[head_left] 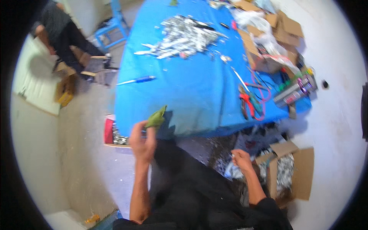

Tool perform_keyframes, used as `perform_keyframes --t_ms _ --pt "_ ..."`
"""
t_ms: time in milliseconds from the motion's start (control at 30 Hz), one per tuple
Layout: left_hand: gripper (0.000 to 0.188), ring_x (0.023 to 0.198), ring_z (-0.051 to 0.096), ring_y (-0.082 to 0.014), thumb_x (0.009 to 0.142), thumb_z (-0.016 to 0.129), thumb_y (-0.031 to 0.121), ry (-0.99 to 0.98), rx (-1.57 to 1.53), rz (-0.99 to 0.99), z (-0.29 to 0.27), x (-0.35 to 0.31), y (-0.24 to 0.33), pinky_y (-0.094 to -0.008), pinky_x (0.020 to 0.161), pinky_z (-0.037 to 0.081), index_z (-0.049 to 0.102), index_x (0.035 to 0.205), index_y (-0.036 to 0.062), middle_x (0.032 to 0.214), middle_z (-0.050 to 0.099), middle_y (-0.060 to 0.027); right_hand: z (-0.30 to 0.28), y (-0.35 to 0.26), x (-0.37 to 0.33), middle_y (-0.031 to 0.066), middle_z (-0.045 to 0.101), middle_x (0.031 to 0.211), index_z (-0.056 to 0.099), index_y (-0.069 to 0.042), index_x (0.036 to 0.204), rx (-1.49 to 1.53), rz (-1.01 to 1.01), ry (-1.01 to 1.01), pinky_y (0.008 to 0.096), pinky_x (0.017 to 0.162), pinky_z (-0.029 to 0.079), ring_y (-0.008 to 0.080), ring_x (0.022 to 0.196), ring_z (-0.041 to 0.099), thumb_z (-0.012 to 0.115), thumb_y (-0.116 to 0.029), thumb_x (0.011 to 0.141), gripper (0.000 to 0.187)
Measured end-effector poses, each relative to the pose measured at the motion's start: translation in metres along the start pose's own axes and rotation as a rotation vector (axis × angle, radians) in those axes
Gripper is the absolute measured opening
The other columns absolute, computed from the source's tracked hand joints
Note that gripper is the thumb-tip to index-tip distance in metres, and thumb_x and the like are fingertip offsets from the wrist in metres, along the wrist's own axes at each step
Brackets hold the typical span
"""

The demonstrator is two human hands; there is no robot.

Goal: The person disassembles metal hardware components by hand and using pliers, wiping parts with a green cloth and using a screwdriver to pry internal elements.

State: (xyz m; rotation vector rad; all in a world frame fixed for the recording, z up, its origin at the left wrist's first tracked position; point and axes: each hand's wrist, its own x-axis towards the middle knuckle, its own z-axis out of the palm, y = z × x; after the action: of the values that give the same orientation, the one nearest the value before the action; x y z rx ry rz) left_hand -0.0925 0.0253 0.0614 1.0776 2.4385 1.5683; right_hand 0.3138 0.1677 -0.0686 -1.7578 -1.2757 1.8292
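Observation:
In my left hand point(142, 145), at the near left edge of the blue-covered table point(184, 103), is a crumpled green piece point(156, 117), like cloth or a leaf. The thumb and fingers pinch it from below. My right hand point(242, 161) is curled closed in front of the table, left of an open cardboard box. A tiny pale spot shows at its fingertips, too small to name. Farther back on the table lies a pile of silvery-white slender pieces point(184, 36). A blue-handled screwdriver point(143, 79) rests near the left edge.
Red-handled pliers point(247, 105) and a green-handled screwdriver point(255, 102) lie at the table's right, beside a grey box point(293, 92). Cardboard and plastic bags point(258, 23) crowd the back right. A box of silvery pieces point(285, 168) stands at my right. Another person point(57, 28) is at far left.

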Motion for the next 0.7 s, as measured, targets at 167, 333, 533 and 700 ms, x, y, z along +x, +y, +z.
perform_keyframes --t_ms 167,333,533,700 --pt "0.022 0.094 0.068 -0.0431 0.085 0.073 0.004 -0.567 0.049 0.322 0.053 -0.057 0.043 -0.0539 0.079 0.056 0.068 0.107 0.0061 0.096 0.067 -0.0186 0.003 0.001 0.006 0.0048 0.068 0.087 0.072 0.000 0.122 -0.010 -0.006 0.029 0.0289 0.053 0.051 0.0118 0.066 0.061 0.065 -0.016 0.110 0.021" --pt "0.019 0.101 0.068 -0.0416 0.092 0.073 0.013 -0.801 -0.360 0.303 0.087 -0.113 0.067 -0.0513 0.085 0.056 0.064 0.107 0.0051 0.099 0.068 -0.0170 -0.027 0.000 0.006 0.0043 0.066 0.087 0.070 0.000 0.122 -0.050 -0.083 0.041 0.0296 0.055 0.052 0.0125 0.066 0.062 0.061 -0.016 0.113 0.020" --pt "0.021 0.099 0.070 -0.0416 0.096 0.073 0.017 -0.819 -0.399 0.162 0.075 -0.111 0.056 -0.0511 0.084 0.055 0.067 0.111 0.0030 0.099 0.071 -0.0184 -0.019 -0.007 0.000 0.0044 0.068 0.087 0.069 -0.002 0.124 0.107 -0.053 -0.018 0.0282 0.055 0.051 0.0129 0.068 0.064 0.064 -0.016 0.110 0.020" --pt "0.024 0.092 0.073 -0.0404 0.096 0.071 0.020 -0.840 -0.367 -0.025 0.056 -0.106 0.051 -0.0495 0.078 0.055 0.069 0.113 0.0026 0.098 0.073 -0.0198 0.025 -0.035 -0.020 0.0039 0.070 0.092 0.069 -0.001 0.124 0.128 -0.060 -0.155 0.0271 0.059 0.053 0.0112 0.069 0.063 0.065 -0.017 0.110 0.021"
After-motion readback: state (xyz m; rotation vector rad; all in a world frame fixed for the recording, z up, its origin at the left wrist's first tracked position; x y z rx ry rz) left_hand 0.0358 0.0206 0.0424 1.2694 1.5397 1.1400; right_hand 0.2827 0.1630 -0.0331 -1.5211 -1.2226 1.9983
